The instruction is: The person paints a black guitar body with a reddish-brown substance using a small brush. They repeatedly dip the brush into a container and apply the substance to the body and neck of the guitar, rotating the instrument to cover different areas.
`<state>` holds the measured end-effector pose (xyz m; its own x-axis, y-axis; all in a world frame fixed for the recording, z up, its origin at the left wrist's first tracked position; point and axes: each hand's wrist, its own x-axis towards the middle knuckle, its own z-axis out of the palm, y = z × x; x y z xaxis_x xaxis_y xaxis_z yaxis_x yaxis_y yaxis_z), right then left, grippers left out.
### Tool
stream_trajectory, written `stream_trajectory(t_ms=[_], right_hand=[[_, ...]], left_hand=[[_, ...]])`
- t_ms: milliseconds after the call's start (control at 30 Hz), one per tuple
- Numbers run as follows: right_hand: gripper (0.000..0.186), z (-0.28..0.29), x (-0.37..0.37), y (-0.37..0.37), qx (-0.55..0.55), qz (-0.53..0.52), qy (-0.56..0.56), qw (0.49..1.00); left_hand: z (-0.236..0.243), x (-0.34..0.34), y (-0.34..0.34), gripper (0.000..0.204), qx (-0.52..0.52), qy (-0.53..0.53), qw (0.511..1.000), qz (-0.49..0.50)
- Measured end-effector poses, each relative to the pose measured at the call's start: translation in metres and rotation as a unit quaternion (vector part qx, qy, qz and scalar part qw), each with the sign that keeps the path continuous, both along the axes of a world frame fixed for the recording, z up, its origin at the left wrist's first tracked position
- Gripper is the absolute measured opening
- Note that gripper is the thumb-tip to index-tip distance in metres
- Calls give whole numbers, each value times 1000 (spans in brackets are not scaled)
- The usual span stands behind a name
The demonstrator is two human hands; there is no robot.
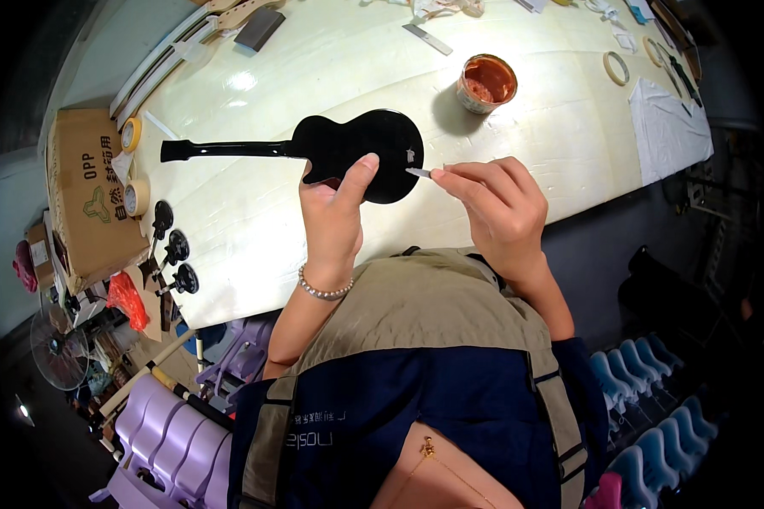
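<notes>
The guitar in the left hand is glossy black, marked by a pale patch near the right hand's silvery blade. Beyond that hand, a tub is rusty red inside. The surface around both hands is creamy white; below them, a khaki apron meets navy cloth.

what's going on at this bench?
One person is working on a small black guitar-shaped piece. The left hand grips its near edge, thumb on top, with the neck pointing left. The right hand pinches a thin, pale tool, its tip at the wide end, just below a pale mark; whether it touches is hard to tell. An open tub of reddish-brown paste stands beyond on the table.
</notes>
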<state>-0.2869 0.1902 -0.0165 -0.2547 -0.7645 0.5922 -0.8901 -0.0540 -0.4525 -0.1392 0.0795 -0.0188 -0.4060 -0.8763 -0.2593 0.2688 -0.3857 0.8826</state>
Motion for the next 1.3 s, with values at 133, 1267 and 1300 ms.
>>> stream_trajectory(t_ms=[133, 1267, 1300], right_hand=[[33, 3, -1, -2, -3, -7, -70, 997], [67, -7, 14, -19, 37, 93, -835, 541], [68, -9, 18, -22, 42, 88, -843, 528]], left_hand=[[6, -2, -1, 27, -24, 1, 1000, 6], [11, -6, 5, 27, -59, 1, 998, -2], [9, -6, 5, 26, -63, -3, 998, -9]])
